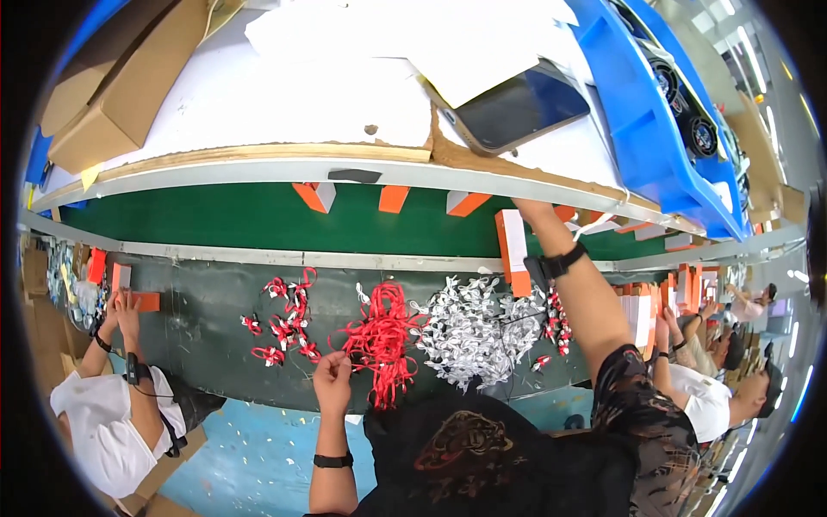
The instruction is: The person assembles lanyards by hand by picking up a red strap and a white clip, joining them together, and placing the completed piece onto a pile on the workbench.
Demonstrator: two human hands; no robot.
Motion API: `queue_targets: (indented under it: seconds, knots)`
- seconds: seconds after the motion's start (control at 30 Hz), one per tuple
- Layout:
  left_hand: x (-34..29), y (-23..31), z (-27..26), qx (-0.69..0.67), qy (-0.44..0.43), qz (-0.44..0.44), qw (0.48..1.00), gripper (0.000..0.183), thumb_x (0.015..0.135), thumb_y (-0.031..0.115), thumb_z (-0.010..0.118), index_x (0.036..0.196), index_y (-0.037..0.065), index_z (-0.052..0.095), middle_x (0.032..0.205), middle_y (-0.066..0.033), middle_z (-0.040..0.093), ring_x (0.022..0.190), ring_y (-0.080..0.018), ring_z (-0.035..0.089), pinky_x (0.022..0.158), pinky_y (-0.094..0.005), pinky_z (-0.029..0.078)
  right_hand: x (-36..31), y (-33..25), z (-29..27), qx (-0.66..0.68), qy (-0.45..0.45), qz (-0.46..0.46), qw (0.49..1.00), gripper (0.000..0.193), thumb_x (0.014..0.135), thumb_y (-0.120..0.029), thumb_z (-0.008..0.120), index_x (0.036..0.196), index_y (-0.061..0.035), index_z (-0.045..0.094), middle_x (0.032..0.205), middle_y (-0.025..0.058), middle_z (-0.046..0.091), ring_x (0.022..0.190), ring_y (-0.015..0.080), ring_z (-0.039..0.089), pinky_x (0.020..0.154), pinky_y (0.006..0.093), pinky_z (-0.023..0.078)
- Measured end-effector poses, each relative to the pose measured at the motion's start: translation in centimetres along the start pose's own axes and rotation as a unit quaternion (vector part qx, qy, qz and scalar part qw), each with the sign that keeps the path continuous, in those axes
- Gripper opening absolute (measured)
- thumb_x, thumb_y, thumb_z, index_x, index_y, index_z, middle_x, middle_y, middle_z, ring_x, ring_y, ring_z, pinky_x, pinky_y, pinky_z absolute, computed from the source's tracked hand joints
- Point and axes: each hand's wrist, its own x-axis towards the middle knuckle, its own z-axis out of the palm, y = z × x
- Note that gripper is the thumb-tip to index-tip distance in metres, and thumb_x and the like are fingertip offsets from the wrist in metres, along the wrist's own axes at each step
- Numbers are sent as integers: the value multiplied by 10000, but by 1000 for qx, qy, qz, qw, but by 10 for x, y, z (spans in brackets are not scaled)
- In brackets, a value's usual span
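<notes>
My left hand (332, 379) is above the near edge of the dark worktop, fingers curled and pressed together. Whatever they may hold is too small to make out. Right beside it lies a heap of red straps (385, 340), with small red-and-white strap bundles (289, 323) to its left. My right arm stretches forward over the green conveyor belt (250, 224). The right hand (527, 209) shows only near the wrist; its fingers are hidden under the shelf edge. Next to that wrist an orange-and-white box (514, 252) overlaps the metal rail.
A pile of white cable-like pieces (478, 332) covers the worktop's middle. More orange-and-white boxes (394, 199) sit along the belt. Above is a shelf with a phone (521, 108), papers and a blue bin (642, 112). Co-workers sit at left (116, 422) and right (702, 396).
</notes>
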Motion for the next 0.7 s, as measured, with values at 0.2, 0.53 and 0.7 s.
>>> queue_targets:
  seconds: [0.2, 0.53, 0.7]
  knots:
    - [-12, -11, -6, -5, 1, -10, 1000, 177, 887, 88, 651, 1034, -7, 626, 878, -15, 642, 748, -67, 567, 684, -212, 462, 15, -1, 19, -140, -75, -43, 986, 348, 912, -177, 624, 1236, -53, 603, 1220, 138, 630, 1144, 243, 591, 975, 350, 457]
    - [2, -2, -17, -2, -2, -12, 1000, 179, 886, 80, 646, 1038, -10, 618, 885, -31, 651, 759, -74, 584, 681, -221, 472, 54, -4, 73, -195, -90, -100, 972, 257, 928, -216, 522, 1077, -63, 665, 1078, 171, 670, 1031, 329, 624, 871, 429, 477]
    - [3, -2, -26, -3, 27, -19, 999, 163, 895, 43, 622, 1049, -9, 611, 857, 3, 619, 734, -50, 541, 652, -203, 439, 38, 11, 72, -210, -99, -128, 964, 247, 915, -189, 536, 1081, -61, 666, 1075, 184, 668, 1025, 334, 626, 868, 425, 482]
